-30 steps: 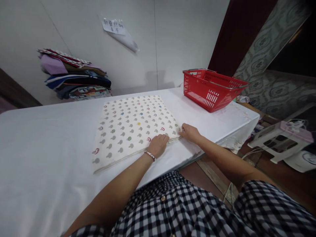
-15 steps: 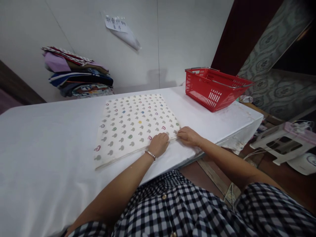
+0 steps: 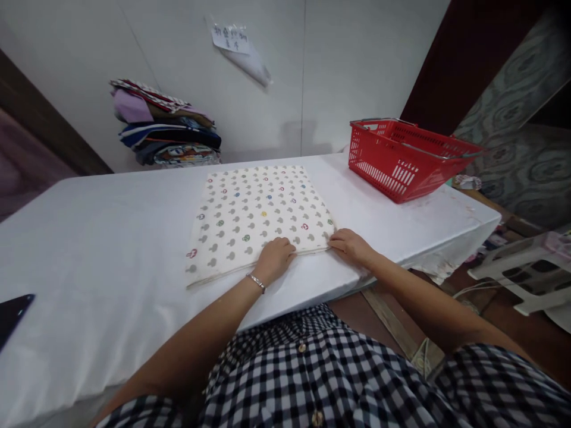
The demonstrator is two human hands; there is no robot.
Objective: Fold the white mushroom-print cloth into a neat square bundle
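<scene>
A cream cloth (image 3: 263, 217) printed with small grey and coloured mushrooms lies folded flat on the white-covered table. Its layers show along the near edge. My left hand (image 3: 275, 260), with a bracelet at the wrist, grips that near edge right of its middle, fingers curled on top. At the near right corner, my right hand (image 3: 350, 246) pinches the cloth between thumb and fingers. The thumb of my left hand is hidden.
A red plastic basket (image 3: 401, 166) stands at the table's back right. Folded fabrics (image 3: 167, 128) are piled at the back left by the wall. A dark flat object (image 3: 13, 315) lies at the left edge. A pale plastic stool (image 3: 526, 273) is on the floor at right.
My left hand has slid left along the cloth's near edge, away from my right hand, which stays at the corner. The view has turned left, bringing the dark flat object into sight.
</scene>
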